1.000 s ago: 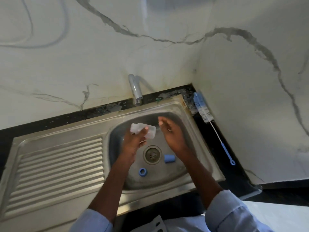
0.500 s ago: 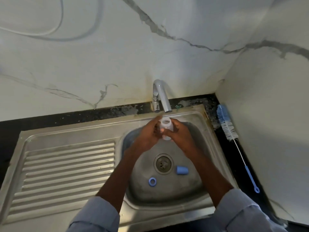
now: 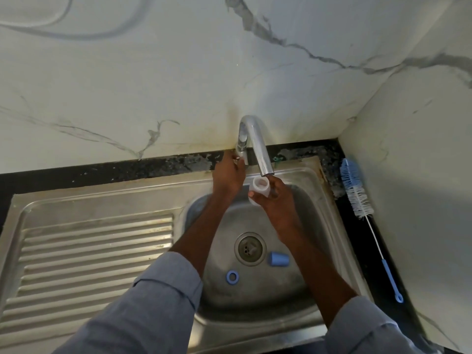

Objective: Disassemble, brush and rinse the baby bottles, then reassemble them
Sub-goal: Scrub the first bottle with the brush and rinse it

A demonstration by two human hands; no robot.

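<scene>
At frame centre our right hand (image 3: 274, 200) grips the opened bottle (image 3: 260, 188) under the dry-looking tap (image 3: 255, 146), our left hand (image 3: 228, 175) seemingly pinching its valve, so rinsing, brushing and reassembly remain.

One bottle (image 3: 260, 189) — two blue parts (image 3: 278, 258) — one brush (image 3: 357, 191)

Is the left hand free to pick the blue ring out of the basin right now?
Probably not at once: the left hand is up at the tap handle, apparently gripping it. Nothing covers the blue ring, which lies alone on the sink floor near the drain, so the way looks free once it lets go.
</scene>
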